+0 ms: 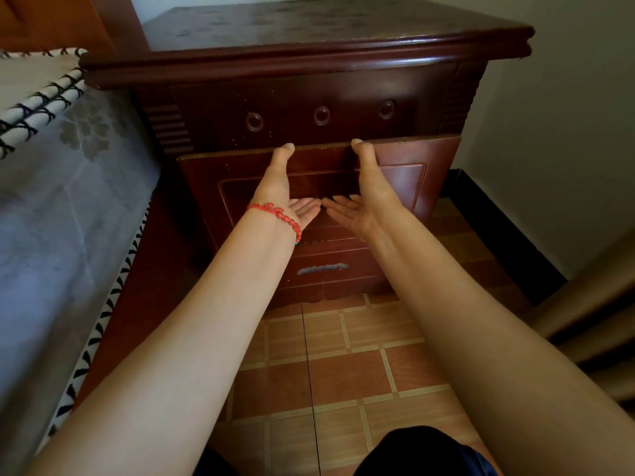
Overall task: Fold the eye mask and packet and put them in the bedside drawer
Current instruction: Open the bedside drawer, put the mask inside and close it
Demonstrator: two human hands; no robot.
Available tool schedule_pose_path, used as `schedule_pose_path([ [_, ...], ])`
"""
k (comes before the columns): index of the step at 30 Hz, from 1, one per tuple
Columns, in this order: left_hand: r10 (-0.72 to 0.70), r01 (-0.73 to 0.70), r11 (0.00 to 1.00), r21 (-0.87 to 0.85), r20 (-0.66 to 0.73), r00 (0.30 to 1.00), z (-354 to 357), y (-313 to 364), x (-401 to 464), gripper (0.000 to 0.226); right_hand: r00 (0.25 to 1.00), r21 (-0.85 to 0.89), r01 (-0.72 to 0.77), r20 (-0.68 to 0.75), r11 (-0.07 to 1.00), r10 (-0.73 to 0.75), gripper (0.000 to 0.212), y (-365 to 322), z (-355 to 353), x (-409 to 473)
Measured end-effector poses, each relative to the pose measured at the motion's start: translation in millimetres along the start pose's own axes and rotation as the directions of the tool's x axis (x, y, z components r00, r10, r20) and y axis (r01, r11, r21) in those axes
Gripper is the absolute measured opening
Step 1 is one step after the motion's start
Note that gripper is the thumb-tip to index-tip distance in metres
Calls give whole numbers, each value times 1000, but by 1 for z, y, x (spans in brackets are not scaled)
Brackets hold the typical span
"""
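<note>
Both hands lay flat against the front panel of the bedside drawer (405, 173), the left hand (288, 197) and right hand (364, 197) side by side with fingers straight, thumbs hooked over its top edge, holding nothing, fingertips nearly meeting.

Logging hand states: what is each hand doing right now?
Left hand: open, flat against the drawer front, thumb on its top edge.
Right hand: the same, holding nothing.

bedside cabinet (309, 46) right of bed (51, 201); both hands on its drawer (412, 173)
</note>
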State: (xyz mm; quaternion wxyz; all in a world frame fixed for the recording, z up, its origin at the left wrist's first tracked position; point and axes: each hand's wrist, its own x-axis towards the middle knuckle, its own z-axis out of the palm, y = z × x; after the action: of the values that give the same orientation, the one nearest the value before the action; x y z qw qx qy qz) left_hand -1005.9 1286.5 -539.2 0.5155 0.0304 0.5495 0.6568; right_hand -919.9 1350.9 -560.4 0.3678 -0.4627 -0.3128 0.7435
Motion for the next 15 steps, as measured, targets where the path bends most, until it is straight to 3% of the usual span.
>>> schedule_pose_path([
  [9,-37,37,999,11,0,999,6,-9,0,78,999,43,-41,-1,998,41,70,2,-11,1],
  [15,-49,50,997,56,-9,999,2,-2,1,59,1000,23,-22,-21,999,23,69,3,-7,3],
])
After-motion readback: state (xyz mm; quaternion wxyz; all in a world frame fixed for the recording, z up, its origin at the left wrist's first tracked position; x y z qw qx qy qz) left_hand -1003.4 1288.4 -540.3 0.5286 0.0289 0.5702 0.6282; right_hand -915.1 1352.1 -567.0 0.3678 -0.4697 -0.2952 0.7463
